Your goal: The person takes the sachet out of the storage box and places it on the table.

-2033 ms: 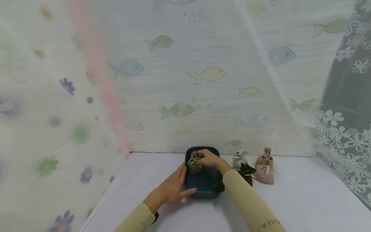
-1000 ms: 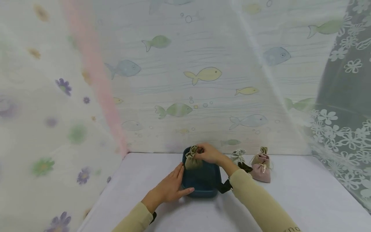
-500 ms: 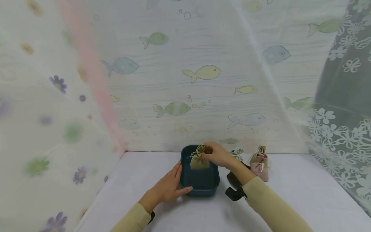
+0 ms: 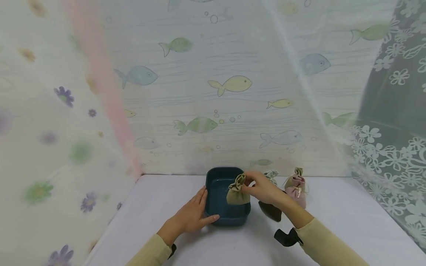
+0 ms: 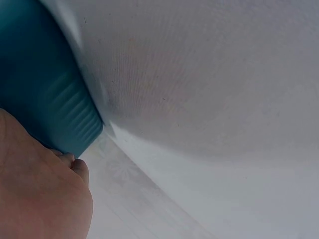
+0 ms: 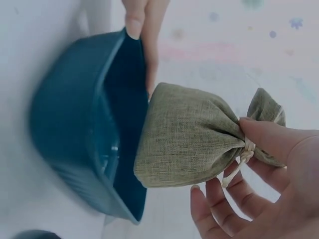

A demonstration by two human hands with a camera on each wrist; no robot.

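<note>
A green drawstring pouch (image 4: 238,195) hangs from my right hand (image 4: 263,187), which pinches its tied neck between thumb and fingers. In the right wrist view the pouch (image 6: 187,137) looks full, with a pale cord knotted at the neck. It is over the right side of a dark blue rectangular tub (image 4: 229,221). My left hand (image 4: 191,214) lies along the tub's left side, fingers straight and thumb at the front rim. From the left wrist, the ribbed wall of the tub (image 5: 55,84) shows beside the palm.
Right of the tub are a dark brown pouch (image 4: 271,211), partly behind my right arm, a pale grey pouch (image 4: 271,175) and a pink pouch (image 4: 297,194) with a green-topped one (image 4: 298,171) behind it. A patterned curtain (image 4: 199,92) hangs at the table's back edge.
My right hand has lifted the green pouch from inside the tub and carried it rightward, toward the tub's right rim. My left hand has stayed against the tub.
</note>
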